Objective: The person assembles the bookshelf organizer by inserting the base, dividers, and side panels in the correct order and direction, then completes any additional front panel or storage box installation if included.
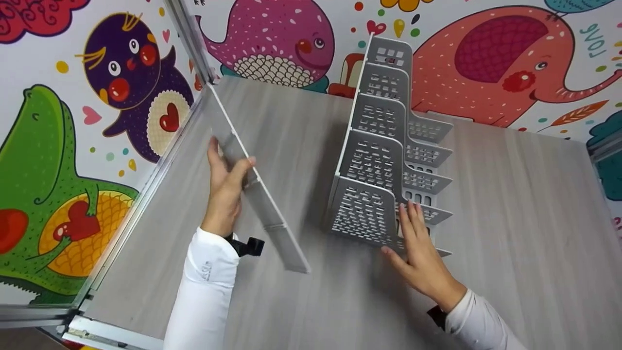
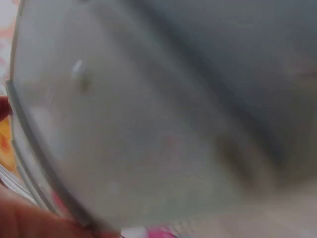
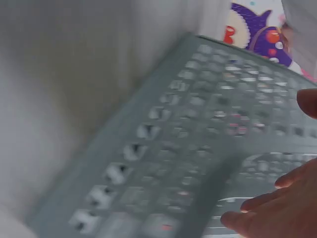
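My left hand (image 1: 225,189) grips a long, thin grey panel (image 1: 282,245) by its middle, thumb over the top edge and fingers on the far-left side. The panel is tilted, with ribs across its face. In the left wrist view the panel (image 2: 124,129) fills most of the picture, blurred. A grey file organizer (image 1: 364,214) with several perforated dividers stands to the right. My right hand (image 1: 422,260) lies at its near end with fingers straight, fingertips overlapping the low front part. The right wrist view shows the perforated side (image 3: 168,129) close up, fingers beside it.
A wood-grain tabletop (image 1: 525,233) lies under everything. Cartoon-printed walls (image 1: 277,39) stand at the back and left, with a metal frame rail (image 1: 131,218) along the left edge and another frame bar (image 1: 112,333) at the front left corner.
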A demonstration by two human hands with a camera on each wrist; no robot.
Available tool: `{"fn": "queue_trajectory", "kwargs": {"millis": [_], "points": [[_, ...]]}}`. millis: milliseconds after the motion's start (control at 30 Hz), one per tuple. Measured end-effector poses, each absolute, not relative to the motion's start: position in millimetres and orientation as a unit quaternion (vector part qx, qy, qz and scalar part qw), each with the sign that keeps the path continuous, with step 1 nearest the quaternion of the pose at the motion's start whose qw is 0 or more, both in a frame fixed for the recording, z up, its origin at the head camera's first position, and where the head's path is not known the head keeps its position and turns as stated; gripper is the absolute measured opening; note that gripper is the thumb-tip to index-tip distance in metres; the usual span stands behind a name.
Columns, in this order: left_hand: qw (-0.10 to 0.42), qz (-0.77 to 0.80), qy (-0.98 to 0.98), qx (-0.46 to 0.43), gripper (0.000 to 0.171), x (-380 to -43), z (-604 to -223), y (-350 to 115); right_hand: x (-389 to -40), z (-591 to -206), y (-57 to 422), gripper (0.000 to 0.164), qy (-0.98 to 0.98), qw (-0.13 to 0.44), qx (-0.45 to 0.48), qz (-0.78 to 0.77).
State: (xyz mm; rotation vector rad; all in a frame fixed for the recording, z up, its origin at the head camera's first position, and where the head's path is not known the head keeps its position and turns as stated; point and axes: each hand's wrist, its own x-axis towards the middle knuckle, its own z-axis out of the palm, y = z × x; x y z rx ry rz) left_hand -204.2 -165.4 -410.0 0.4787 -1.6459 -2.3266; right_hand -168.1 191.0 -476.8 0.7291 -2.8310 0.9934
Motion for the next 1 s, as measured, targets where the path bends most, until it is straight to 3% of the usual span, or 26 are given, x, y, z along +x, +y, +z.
{"fn": "queue_trajectory", "kwargs": {"millis": [133, 367, 500, 700, 867, 1000], "points": [[0.171, -0.891, -0.419, 0.031, 0.090, -193.6, -352.7, -136.3, -164.2, -458.8, 184.3, 0.088, -0.887, 0.078, 0.281, 0.357], [0.105, -0.933, -0.334, -0.081, 0.050, -193.3, -290.2, -72.0, -161.8, -429.8, 178.5, 0.076, -0.797, 0.130, 0.341, 0.481], [0.105, -0.898, -0.414, -0.102, 0.065, -203.8, -269.5, -31.8, -166.5, -408.1, 184.2, 0.062, -0.707, 0.094, 0.343, 0.612], [0.055, -0.851, -0.507, -0.129, 0.086, -216.6, -259.9, 36.1, -169.4, -351.8, 224.2, 0.046, -0.622, -0.002, 0.214, 0.753], [0.045, -0.825, -0.552, -0.113, 0.109, -227.5, -270.4, 88.5, -172.3, -306.6, 248.2, 0.051, -0.692, -0.017, 0.181, 0.699], [0.019, -0.776, -0.627, -0.062, 0.112, -237.6, -283.8, 118.7, -173.6, -290.3, 257.5, 0.049, -0.834, -0.003, 0.181, 0.522]]}}
